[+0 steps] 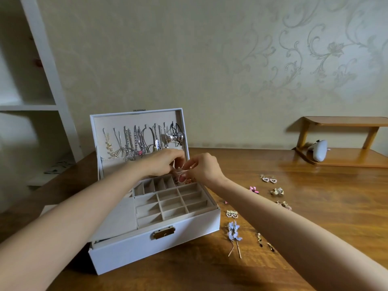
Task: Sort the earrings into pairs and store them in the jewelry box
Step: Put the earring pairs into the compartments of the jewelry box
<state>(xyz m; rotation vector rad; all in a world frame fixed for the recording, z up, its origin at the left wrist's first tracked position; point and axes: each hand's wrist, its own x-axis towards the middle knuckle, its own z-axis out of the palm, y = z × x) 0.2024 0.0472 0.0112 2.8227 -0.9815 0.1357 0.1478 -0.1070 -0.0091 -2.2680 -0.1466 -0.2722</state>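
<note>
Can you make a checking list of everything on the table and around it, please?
Surface: wooden table, brown and shiny.
Job's things: white jewelry box open, most compartments bare; heart earrings, gold earrings, blue flower earrings lie to its right.
Clutter: necklaces hang inside the lid.
Hands: left hand and right hand meet over the box's back row, pinching something small; cannot tell what.
Cables: nothing seen.
Surroundings: small wooden shelf, white object beneath it, patterned wallpaper, white shelving at left.

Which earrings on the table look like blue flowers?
The blue flower earrings beside the jewelry box's front right corner; the others are pearly, gold or pink.
</note>
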